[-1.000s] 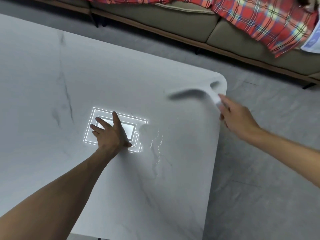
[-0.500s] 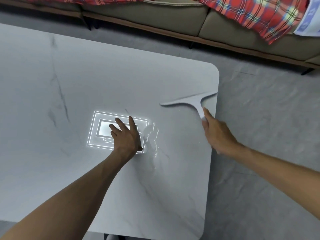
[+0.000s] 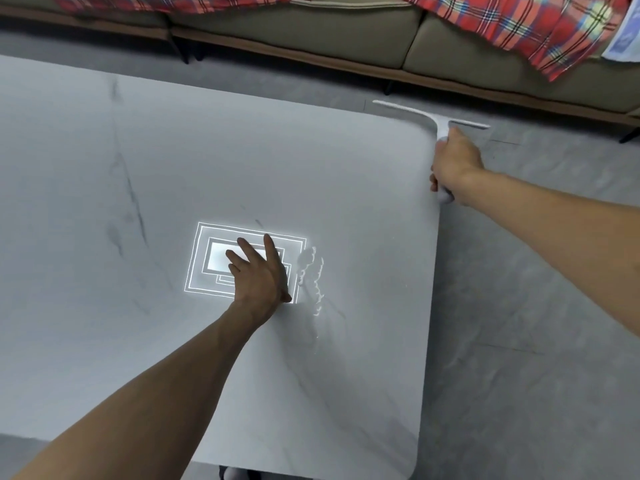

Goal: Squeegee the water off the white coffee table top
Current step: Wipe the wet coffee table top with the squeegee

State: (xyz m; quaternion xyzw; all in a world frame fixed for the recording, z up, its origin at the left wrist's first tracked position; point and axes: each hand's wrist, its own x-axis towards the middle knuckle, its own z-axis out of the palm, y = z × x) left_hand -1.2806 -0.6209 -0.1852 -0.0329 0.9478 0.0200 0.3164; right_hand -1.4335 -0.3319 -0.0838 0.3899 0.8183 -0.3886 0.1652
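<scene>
The white marble-look coffee table top (image 3: 145, 161) fills the left and centre of the view. My right hand (image 3: 455, 161) grips the handle of a white squeegee (image 3: 420, 116), whose blade sits at the table's far right corner and reaches out past the edge. My left hand (image 3: 258, 271) lies flat on the table with fingers spread, holding nothing. A streak of water (image 3: 313, 275) glints just right of the left hand. A bright reflection of a ceiling light (image 3: 207, 261) shows under the left fingers.
A khaki sofa (image 3: 346, 26) with a red plaid blanket (image 3: 519, 22) runs along the top, its dark legs on the grey floor (image 3: 536, 323). The floor lies to the right of the table edge.
My right hand has carried the squeegee from the table's right side out to the far right corner, blade now partly beyond the edge. My left hand stays flat on the table.
</scene>
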